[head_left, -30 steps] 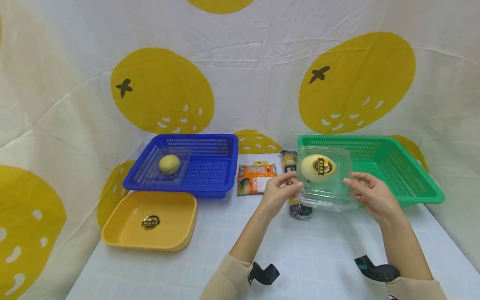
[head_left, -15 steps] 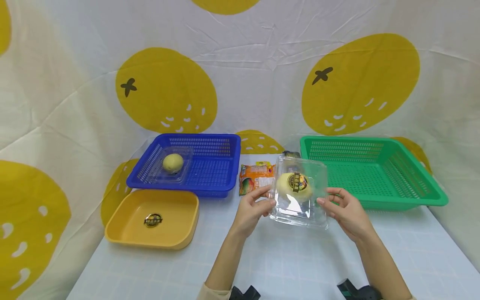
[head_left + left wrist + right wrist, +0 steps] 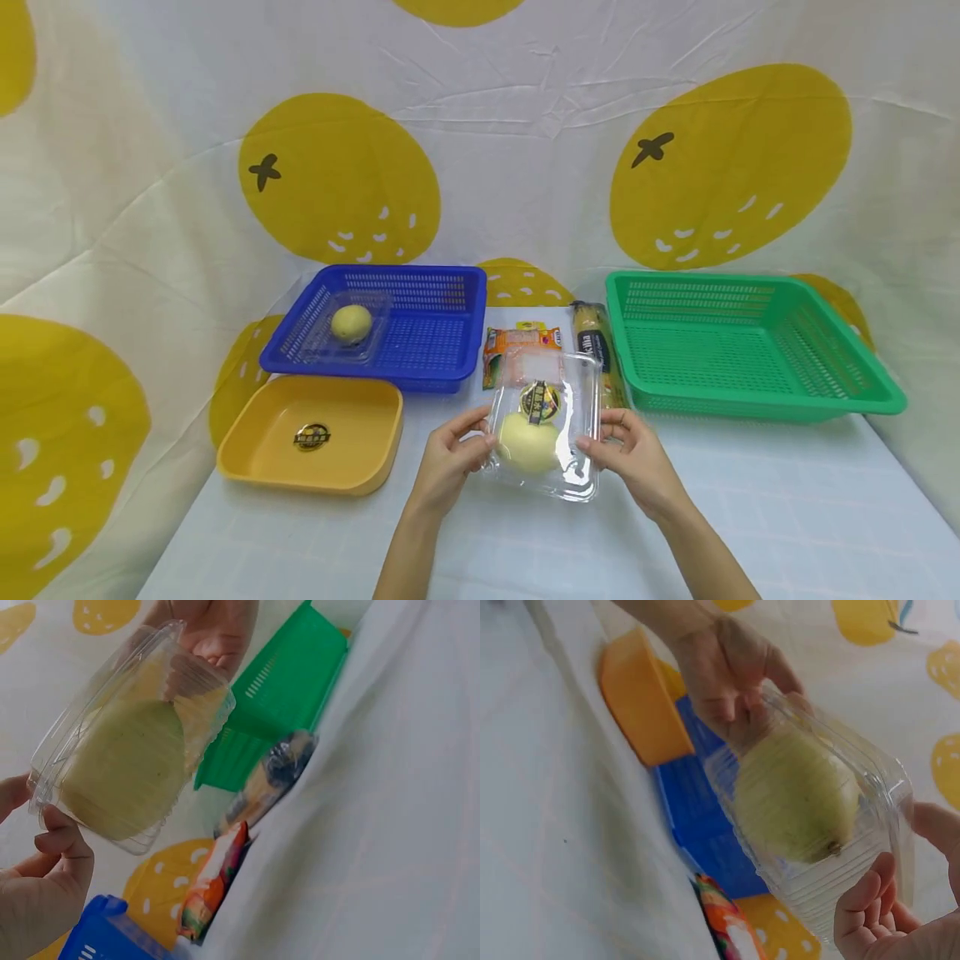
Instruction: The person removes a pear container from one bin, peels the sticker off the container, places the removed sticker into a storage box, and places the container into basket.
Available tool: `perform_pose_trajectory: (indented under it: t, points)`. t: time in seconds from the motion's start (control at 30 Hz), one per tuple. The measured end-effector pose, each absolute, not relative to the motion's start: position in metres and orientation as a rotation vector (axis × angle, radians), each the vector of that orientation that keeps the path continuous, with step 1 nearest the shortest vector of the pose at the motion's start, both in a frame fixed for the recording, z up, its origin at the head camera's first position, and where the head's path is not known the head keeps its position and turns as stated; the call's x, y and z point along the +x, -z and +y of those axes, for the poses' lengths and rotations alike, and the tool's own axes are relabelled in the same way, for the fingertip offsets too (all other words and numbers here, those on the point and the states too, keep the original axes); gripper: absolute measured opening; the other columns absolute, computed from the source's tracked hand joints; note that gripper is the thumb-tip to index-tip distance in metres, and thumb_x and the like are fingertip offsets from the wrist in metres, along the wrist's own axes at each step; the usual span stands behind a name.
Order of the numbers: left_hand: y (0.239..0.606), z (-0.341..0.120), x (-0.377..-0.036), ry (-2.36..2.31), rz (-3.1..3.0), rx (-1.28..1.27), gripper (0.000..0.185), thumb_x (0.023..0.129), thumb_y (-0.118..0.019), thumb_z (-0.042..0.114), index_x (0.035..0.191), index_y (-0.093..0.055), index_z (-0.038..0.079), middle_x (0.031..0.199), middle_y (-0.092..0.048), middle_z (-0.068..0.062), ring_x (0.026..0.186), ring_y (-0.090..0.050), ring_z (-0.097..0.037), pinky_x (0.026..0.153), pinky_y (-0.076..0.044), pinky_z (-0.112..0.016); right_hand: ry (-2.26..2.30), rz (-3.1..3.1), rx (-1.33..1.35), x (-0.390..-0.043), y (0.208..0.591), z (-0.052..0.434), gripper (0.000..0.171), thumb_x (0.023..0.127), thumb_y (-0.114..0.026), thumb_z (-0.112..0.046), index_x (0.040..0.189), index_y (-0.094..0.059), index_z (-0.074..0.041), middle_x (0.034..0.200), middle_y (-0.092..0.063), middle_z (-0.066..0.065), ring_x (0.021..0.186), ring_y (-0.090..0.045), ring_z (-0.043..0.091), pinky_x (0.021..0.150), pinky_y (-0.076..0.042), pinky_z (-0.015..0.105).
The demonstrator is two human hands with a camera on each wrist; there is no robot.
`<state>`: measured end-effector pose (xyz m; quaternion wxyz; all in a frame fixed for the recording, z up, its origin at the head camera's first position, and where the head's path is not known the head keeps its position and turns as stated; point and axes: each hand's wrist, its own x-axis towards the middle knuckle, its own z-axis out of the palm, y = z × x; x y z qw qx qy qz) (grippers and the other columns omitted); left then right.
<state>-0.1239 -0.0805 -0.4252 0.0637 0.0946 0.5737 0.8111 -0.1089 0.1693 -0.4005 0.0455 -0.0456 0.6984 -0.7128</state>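
— What do you see, left to right?
— My left hand pinches a clear box holding a pear; my right hand pinches its other side.
— Where's the box?
— Lifted above the desk, between blue basket and green basket.

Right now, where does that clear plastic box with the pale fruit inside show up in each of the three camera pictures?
Head: the clear box sits low at centre, gripped between both hands.
Left wrist: the box fills the upper left.
Right wrist: the box lies right of centre.
Shared landmark: the orange snack packet shows in all views.
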Motion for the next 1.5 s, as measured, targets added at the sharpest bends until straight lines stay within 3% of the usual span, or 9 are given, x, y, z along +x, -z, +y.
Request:
perform_pose_trajectory:
  t: [0.3,0.6,0.8,1.0,1.17,1.3,1.5]
  points:
    - [0.439,-0.102,-0.119,-2.360,1.891,0.060,0.046,0.079,-0.062,-0.005,0.122,-0.051,-0.016,0.089,-0.054,-0.005,0.059,-0.045,-0.002,0.053,-0.037,-0.014,2.121,2.034,-0.015,-0.093,0.422,0.145,0.050,0.080,-0.069,0.000,0.117,-0.037,0.012,0.083,-0.056,0.006,0.063,-0.063,0.014,0.063,-0.056,0.030]
    - [0.451,-0.109,-0.142,-2.185,2.071,-0.030,0.043,0.077,-0.070,0.001,0.117,-0.059,-0.011,0.081,-0.056,-0.001,0.060,-0.044,-0.004,0.052,-0.037,-0.016,2.096,1.960,0.101,-0.091,0.446,0.135,0.033,0.088,-0.063,-0.012,0.105,-0.044,0.009,0.083,-0.066,0.012,0.070,-0.067,0.021,0.066,-0.058,0.033]
    - [0.455,-0.108,-0.161,-2.037,2.176,-0.016,0.040,0.078,-0.072,0.007,0.115,-0.063,-0.008,0.099,-0.064,-0.012,0.073,-0.051,-0.010,0.060,-0.043,-0.018,2.071,1.889,0.214,-0.098,0.453,0.137,0.037,0.095,-0.054,-0.031,0.095,-0.053,0.006,0.082,-0.065,0.009,0.071,-0.067,0.018,0.066,-0.057,0.029]
    - [0.455,-0.109,-0.176,-1.924,2.220,0.065,0.036,0.080,-0.070,0.008,0.112,-0.064,-0.008,0.102,-0.067,-0.014,0.083,-0.053,-0.011,0.070,-0.045,-0.022,2.045,1.969,0.337,-0.106,0.456,0.142,0.042,0.092,-0.059,-0.033,0.099,-0.054,0.008,0.083,-0.066,0.010,0.069,-0.066,0.019,0.063,-0.057,0.030]
    - [0.453,-0.114,-0.188,-1.785,2.221,0.189,0.035,0.081,-0.071,0.011,0.111,-0.066,-0.006,0.106,-0.068,-0.013,0.087,-0.053,-0.010,0.078,-0.042,-0.024,2.047,2.131,0.468,-0.118,0.456,0.155,0.055,0.087,-0.068,-0.025,0.123,-0.042,0.009,0.084,-0.062,0.011,0.062,-0.062,0.016,0.058,-0.056,0.028]
    - [0.449,-0.114,-0.198,-1.694,2.257,0.316,0.036,0.081,-0.072,0.011,0.112,-0.066,-0.005,0.110,-0.065,-0.018,0.087,-0.053,-0.012,0.075,-0.042,-0.024,2.031,2.176,0.436,-0.124,0.455,0.164,0.052,0.086,-0.069,-0.020,0.126,-0.048,0.008,0.079,-0.058,0.008,0.061,-0.058,0.015,0.058,-0.055,0.026]
    - [0.436,-0.100,-0.194,-1.905,2.407,0.463,0.032,0.075,-0.075,0.003,0.104,-0.067,-0.008,0.100,-0.064,-0.027,0.082,-0.057,-0.020,0.067,-0.049,-0.023,2.021,2.139,0.391,-0.125,0.456,0.166,0.052,0.088,-0.067,-0.019,0.126,-0.048,0.011,0.079,-0.052,0.007,0.061,-0.056,0.013,0.058,-0.055,0.026]
